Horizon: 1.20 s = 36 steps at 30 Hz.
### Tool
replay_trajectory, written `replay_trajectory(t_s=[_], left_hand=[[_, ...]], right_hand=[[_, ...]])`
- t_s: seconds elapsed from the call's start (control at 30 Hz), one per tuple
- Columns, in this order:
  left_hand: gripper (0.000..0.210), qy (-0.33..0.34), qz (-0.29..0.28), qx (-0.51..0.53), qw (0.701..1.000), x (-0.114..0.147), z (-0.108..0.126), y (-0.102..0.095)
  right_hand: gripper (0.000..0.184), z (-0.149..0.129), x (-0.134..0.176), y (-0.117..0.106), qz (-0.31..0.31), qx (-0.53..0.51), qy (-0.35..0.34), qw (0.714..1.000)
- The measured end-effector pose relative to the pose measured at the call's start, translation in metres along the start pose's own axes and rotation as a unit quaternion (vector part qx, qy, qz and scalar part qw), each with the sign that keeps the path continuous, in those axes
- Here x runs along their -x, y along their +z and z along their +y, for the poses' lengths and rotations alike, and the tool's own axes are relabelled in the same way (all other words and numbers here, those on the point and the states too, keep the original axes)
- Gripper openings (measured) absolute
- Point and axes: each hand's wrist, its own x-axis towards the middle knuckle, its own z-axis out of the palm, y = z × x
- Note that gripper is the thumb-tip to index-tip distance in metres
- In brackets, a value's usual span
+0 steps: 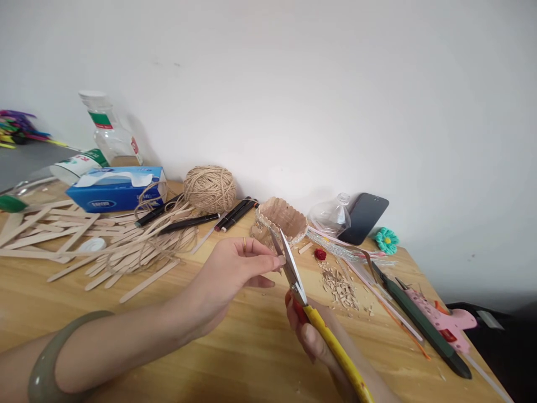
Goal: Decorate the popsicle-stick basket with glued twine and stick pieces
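Scissors (299, 292) are above the table (241, 364), blades slightly parted. Left to right: clear bottle (115, 144), contents uncertain; blue tissue box (115, 197), tissue at its slot; your left hand (232, 271), fingertips pinched together beside the blades, probably for precision, anything gripped unclear; scalloped wooden basket (289, 215) beyond the blade tips; your right hand (312, 343) wrapping the handles, apparently for leverage.

Tabletop (251, 358) is lying open between forearms (138, 338); scissors (312, 316) are obstructing reach to wooden basket (285, 212); craft sticks (78, 235) are cluttering left; green tool (420, 319) is barring right.
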Motion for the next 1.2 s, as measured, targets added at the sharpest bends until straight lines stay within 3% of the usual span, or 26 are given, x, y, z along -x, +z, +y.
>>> replay_trajectory(t_s=[0.33,0.6,0.77,1.0,1.2], left_hand=[[0.016,0.003,0.004,-0.024,1.000,0.001,0.000,0.000],[0.013,0.032,-0.005,-0.064,0.997,0.000,0.004,-0.003],[0.007,0.044,-0.005,-0.059,0.997,-0.001,0.003,-0.003],[0.007,0.060,0.001,-0.050,0.997,0.000,0.001,-0.003],[0.006,0.056,0.003,-0.049,0.997,-0.001,0.002,-0.001]], right_hand=[[0.058,-0.009,0.007,0.003,0.032,0.043,0.027,0.998],[0.061,0.000,0.004,-0.006,0.008,0.026,0.051,0.998],[0.058,0.006,0.008,-0.006,-0.014,-0.013,0.011,1.000],[0.053,0.007,0.012,-0.004,0.007,-0.060,-0.013,0.998],[0.050,0.002,0.012,-0.006,0.015,-0.020,-0.023,0.999]])
